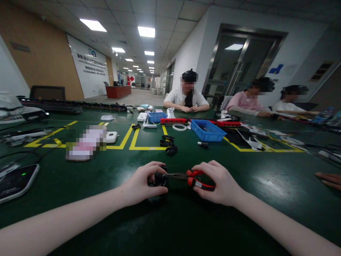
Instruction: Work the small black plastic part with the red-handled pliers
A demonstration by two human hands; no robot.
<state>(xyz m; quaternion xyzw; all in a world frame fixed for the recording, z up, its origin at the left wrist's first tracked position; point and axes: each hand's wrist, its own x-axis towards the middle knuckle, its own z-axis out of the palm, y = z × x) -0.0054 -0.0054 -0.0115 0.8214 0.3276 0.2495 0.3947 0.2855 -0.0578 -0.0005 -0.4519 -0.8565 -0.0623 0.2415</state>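
In the head view my left hand (142, 183) is closed around a small black part (161, 179), whose exact kind I cannot make out. My right hand (222, 183) grips red-and-black handled needle-nose pliers (181, 176). The pliers point left, and their narrow jaws reach the black part between my left fingers. Whether the jaws are clamped on it is too small to tell. Just beyond my hands, several similar black parts (171, 150) lie on the dark green table (149, 227).
Behind these parts stand a blue bin (207, 131) and a smaller blue tray (157, 116). A short black cylinder (203, 144) lies before the bin. At left are a blurred-out phone (86, 144) and a dark-screened device (17, 183). Another person's hand (330, 180) rests at the right edge; several people sit opposite.
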